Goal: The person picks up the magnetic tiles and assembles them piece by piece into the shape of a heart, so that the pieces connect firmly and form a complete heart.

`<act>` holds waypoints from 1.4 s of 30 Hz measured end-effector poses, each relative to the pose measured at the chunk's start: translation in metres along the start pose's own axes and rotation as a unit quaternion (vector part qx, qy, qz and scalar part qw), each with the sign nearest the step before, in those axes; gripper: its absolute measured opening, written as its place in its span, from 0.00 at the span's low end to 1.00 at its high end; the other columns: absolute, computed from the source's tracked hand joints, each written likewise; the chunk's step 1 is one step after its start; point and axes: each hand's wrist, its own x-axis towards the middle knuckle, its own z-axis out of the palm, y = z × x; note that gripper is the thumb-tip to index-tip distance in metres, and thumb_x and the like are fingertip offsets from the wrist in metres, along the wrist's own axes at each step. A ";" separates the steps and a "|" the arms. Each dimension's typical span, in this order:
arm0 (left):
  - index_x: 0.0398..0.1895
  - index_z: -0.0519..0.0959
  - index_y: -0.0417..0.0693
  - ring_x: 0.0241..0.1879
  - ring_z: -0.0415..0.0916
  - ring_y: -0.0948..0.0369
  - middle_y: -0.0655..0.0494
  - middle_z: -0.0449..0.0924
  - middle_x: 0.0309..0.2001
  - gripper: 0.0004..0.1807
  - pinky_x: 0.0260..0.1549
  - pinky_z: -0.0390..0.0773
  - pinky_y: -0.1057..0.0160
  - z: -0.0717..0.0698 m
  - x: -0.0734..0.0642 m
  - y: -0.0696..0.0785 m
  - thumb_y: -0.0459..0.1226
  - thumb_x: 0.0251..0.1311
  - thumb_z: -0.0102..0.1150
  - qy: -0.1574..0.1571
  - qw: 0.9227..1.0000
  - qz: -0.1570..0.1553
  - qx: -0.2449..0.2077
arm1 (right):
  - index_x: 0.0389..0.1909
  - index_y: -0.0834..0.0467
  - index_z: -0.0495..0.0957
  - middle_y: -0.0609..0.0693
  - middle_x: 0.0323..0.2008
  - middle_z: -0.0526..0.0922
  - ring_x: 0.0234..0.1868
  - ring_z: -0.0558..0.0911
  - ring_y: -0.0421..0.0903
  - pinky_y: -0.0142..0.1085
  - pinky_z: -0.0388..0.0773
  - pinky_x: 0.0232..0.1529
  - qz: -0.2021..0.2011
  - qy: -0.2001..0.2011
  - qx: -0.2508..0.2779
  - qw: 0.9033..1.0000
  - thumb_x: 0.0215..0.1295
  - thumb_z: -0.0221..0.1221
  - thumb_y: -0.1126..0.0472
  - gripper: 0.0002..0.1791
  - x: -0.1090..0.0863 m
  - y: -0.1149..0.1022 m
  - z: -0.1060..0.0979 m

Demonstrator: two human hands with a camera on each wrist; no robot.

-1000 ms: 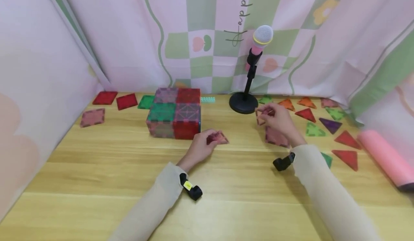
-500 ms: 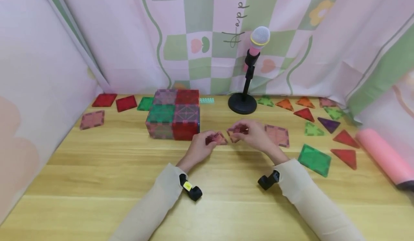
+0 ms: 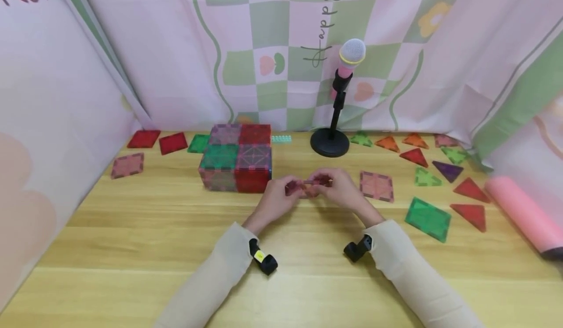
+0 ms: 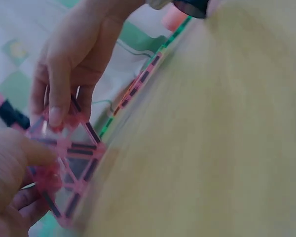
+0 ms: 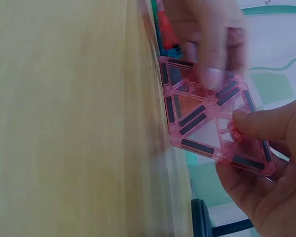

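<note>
Over the middle of the table my left hand (image 3: 278,196) pinches a pink see-through triangular magnetic tile (image 5: 187,81). Facing it, my right hand (image 3: 340,188) holds a second pink triangular magnetic tile (image 5: 246,159) between thumb and fingers. The two tiles meet along one edge, dark magnet strips side by side, as both wrist views show. In the head view the fingers cover much of both. Just left of my left hand stands a block of square magnetic tiles (image 3: 235,157) in red, green, purple and pink. A pink square tile (image 3: 376,186) lies right of my right hand.
A microphone on a black stand (image 3: 330,142) stands at the back. Loose triangular tiles, including a purple one (image 3: 447,170), and a green tile (image 3: 428,219) lie at right, near a pink cylinder (image 3: 523,215). Red tiles (image 3: 173,143) lie back left. Curtains border the table.
My right hand has come left from near the microphone base with its triangular tile, up to the one in my left hand. The left hand has barely moved.
</note>
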 end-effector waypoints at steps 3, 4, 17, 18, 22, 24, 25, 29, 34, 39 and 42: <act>0.39 0.83 0.42 0.32 0.76 0.62 0.51 0.84 0.35 0.06 0.32 0.75 0.70 0.000 0.005 0.006 0.32 0.59 0.62 0.006 1.000 0.003 -0.003 | 0.38 0.65 0.82 0.58 0.34 0.85 0.35 0.81 0.47 0.32 0.78 0.36 -0.002 0.004 0.000 1.000 0.56 0.62 0.74 0.09 0.000 0.000 0.002; 0.37 0.83 0.42 0.32 0.76 0.63 0.51 0.84 0.34 0.05 0.32 0.75 0.70 0.000 0.006 0.007 0.33 0.59 0.62 0.009 1.000 0.000 -0.001 | 0.38 0.65 0.82 0.58 0.33 0.85 0.35 0.81 0.47 0.32 0.78 0.35 0.000 0.004 0.001 1.000 0.56 0.62 0.73 0.08 0.001 0.000 0.003; 0.34 0.85 0.40 0.33 0.80 0.58 0.47 0.86 0.34 0.07 0.32 0.78 0.69 -0.001 0.005 0.007 0.34 0.55 0.67 0.022 0.998 -0.047 -0.046 | 0.47 0.67 0.76 0.62 0.42 0.82 0.42 0.81 0.53 0.41 0.80 0.43 0.028 -0.057 -0.025 0.998 0.60 0.64 0.64 0.16 -0.006 0.008 -0.036; 0.35 0.85 0.39 0.33 0.81 0.57 0.47 0.86 0.34 0.07 0.32 0.78 0.69 -0.001 0.005 0.008 0.35 0.54 0.67 0.020 0.997 -0.053 -0.048 | 0.48 0.68 0.76 0.63 0.43 0.81 0.43 0.81 0.54 0.40 0.80 0.43 0.033 -0.054 -0.038 0.997 0.60 0.63 0.64 0.17 -0.008 0.013 -0.046; 0.36 0.86 0.40 0.34 0.81 0.58 0.48 0.86 0.36 0.09 0.33 0.78 0.70 0.000 0.007 0.009 0.36 0.54 0.68 0.011 0.996 -0.066 -0.052 | 0.49 0.71 0.74 0.68 0.46 0.80 0.45 0.80 0.59 0.44 0.78 0.45 0.076 -0.025 -0.102 0.992 0.63 0.60 0.64 0.17 -0.017 0.038 -0.090; 0.35 0.86 0.40 0.33 0.80 0.60 0.48 0.86 0.35 0.09 0.32 0.78 0.70 -0.001 0.009 0.009 0.37 0.52 0.69 0.013 0.996 -0.066 -0.058 | 0.50 0.72 0.73 0.71 0.47 0.78 0.46 0.79 0.63 0.50 0.76 0.47 0.107 -0.010 -0.133 0.985 0.63 0.60 0.63 0.19 -0.022 0.054 -0.111; 0.35 0.86 0.41 0.33 0.80 0.61 0.48 0.86 0.34 0.09 0.32 0.78 0.70 -0.001 0.009 0.009 0.37 0.52 0.69 0.015 0.996 -0.065 -0.064 | 0.52 0.73 0.72 0.73 0.48 0.77 0.47 0.78 0.65 0.53 0.75 0.48 0.129 -0.007 -0.144 0.981 0.64 0.59 0.62 0.21 -0.025 0.062 -0.121; 0.33 0.86 0.40 0.31 0.79 0.63 0.48 0.86 0.33 0.09 0.30 0.76 0.72 0.000 0.011 0.008 0.37 0.51 0.70 0.015 0.995 -0.061 -0.081 | 0.55 0.78 0.66 0.79 0.51 0.71 0.50 0.73 0.72 0.60 0.70 0.50 0.200 -0.004 -0.196 0.960 0.64 0.58 0.57 0.29 -0.040 0.099 -0.153; 0.35 0.86 0.39 0.33 0.80 0.60 0.47 0.86 0.35 0.10 0.31 0.77 0.72 0.001 0.013 0.008 0.36 0.52 0.69 0.006 0.996 -0.059 -0.064 | 0.57 0.83 0.60 0.82 0.54 0.65 0.53 0.66 0.77 0.64 0.65 0.53 0.258 -0.030 -0.222 0.940 0.63 0.59 0.50 0.40 -0.060 0.133 -0.178; 0.36 0.86 0.40 0.34 0.81 0.59 0.48 0.86 0.36 0.09 0.32 0.78 0.71 0.000 0.014 0.008 0.36 0.53 0.69 0.006 0.997 -0.056 -0.052 | 0.58 0.83 0.59 0.83 0.54 0.64 0.53 0.65 0.78 0.65 0.63 0.55 0.274 -0.065 -0.233 0.931 0.63 0.59 0.45 0.44 -0.063 0.141 -0.186; 0.35 0.86 0.39 0.33 0.81 0.59 0.48 0.86 0.35 0.09 0.31 0.78 0.71 0.000 0.014 0.008 0.35 0.52 0.69 0.009 0.998 -0.046 -0.045 | 0.58 0.82 0.59 0.82 0.54 0.65 0.53 0.66 0.77 0.65 0.63 0.54 0.272 -0.070 -0.222 0.934 0.63 0.59 0.48 0.42 -0.061 0.138 -0.185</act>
